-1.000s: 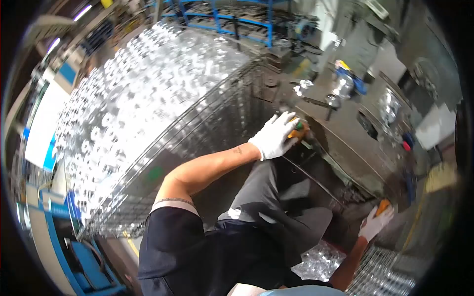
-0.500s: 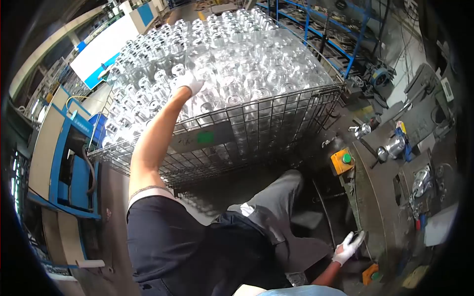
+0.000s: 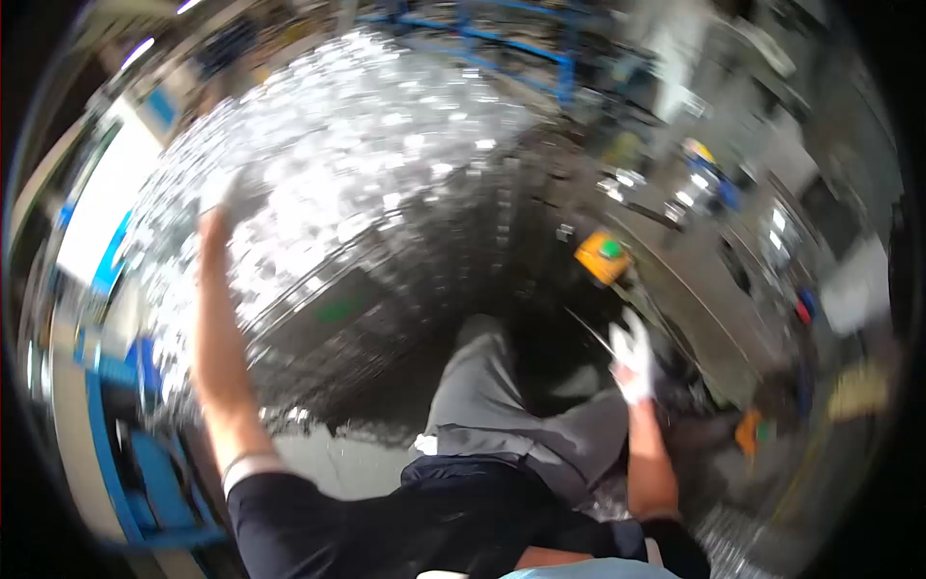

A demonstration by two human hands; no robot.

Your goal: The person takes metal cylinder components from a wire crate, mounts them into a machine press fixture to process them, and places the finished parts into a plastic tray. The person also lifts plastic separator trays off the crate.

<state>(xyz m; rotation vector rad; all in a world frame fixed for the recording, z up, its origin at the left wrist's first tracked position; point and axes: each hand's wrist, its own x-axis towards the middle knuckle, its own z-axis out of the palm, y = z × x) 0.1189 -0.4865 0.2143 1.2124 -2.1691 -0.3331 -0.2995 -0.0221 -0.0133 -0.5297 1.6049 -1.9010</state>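
Heavy motion blur covers the view. My left hand, in a white glove, reaches over the shiny clear or metallic parts piled in a wire mesh basket. Its fingers are smeared, so I cannot tell whether it touches or holds one. Lower right, my right hand, also gloved in white, hangs beside the dark workbench. The fingers there look spread, and I see nothing held in them.
A yellow box with a green button sits at the bench's edge, and a second similar box is lower right. Shiny metal pieces lie on the bench. Blue shelving stands behind; a blue and cream machine is at left.
The view has swung right, shifting the basket and bench leftward. My right hand has risen alongside the bench. My left hand is still over the parts, now blurred.
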